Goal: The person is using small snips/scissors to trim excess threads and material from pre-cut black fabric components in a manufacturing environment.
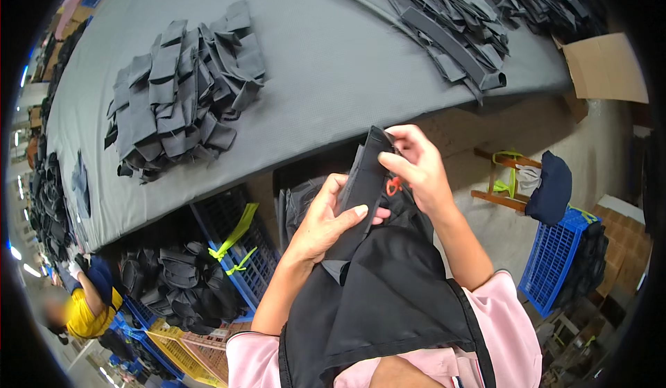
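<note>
A folded strip of black and dark grey cloth (pixel 364 180) stands upright between my hands, in front of the table's near edge. My left hand (pixel 326 221) is closed around its lower part, with the thumb lying flat on the cloth. Near the top, the thumb and fingers of my right hand (pixel 415 162) grip the strip's right edge; the fingertips behind it are partly hidden. Just below the right hand shows a small orange-red looped shape (pixel 393 185), too small to name. Behind the strip, my black apron (pixel 395 277) covers my lap.
A grey-covered table (pixel 312 62) spans the front, bearing a heap of cloth pieces (pixel 184 90) at left and more strips (pixel 451 41) at right. Blue crates (pixel 551 260) flank me. A wooden stool (pixel 510 180) stands right; a person in yellow (pixel 94 312) works far left.
</note>
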Tool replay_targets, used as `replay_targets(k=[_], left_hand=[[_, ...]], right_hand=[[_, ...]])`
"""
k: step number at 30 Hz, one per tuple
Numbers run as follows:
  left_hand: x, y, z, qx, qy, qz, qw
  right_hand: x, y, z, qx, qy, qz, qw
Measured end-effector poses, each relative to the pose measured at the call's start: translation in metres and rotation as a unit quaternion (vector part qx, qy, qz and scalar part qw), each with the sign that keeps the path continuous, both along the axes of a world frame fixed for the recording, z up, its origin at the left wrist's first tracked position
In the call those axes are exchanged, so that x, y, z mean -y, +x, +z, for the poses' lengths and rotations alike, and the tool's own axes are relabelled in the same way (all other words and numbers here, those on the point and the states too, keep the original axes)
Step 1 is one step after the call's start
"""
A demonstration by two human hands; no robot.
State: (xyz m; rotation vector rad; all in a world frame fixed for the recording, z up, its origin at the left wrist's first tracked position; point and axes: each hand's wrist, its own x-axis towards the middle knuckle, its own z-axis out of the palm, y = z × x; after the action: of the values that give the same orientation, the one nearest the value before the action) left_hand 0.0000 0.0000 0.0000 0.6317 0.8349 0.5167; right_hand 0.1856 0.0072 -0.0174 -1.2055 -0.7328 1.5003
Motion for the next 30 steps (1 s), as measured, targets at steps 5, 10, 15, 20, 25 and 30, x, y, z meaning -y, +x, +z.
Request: replay_targets(k=[5,10,15,20,25,30], left_hand=[[-0.009,-0.001,-0.019,0.254,-0.101,0.070,0.959],[-0.011,0.013,-0.014,0.184,-0.055,0.038,0.981],[-0.018,0.012,-0.010,0.168,-0.052,0.035,0.984],[-0.019,0.008,-0.007,0.154,-0.061,0.026,0.986],[-0.021,0.007,-0.002,0.145,-0.055,-0.002,0.988],[-0.024,0.004,-0.003,0.125,-0.052,-0.012,0.991]], right_hand=[[0.001,-0.009,0.018,-0.208,-0.070,0.043,0.975],[0.013,0.001,0.011,-0.008,-0.101,0.052,0.993],[0.024,0.006,0.013,0.424,0.177,-0.057,0.886],[0.021,0.006,0.026,0.460,0.218,0.006,0.861],[0.014,0.008,0.024,0.488,0.257,-0.015,0.834],[0.013,0.022,0.027,0.506,0.284,-0.004,0.814]])
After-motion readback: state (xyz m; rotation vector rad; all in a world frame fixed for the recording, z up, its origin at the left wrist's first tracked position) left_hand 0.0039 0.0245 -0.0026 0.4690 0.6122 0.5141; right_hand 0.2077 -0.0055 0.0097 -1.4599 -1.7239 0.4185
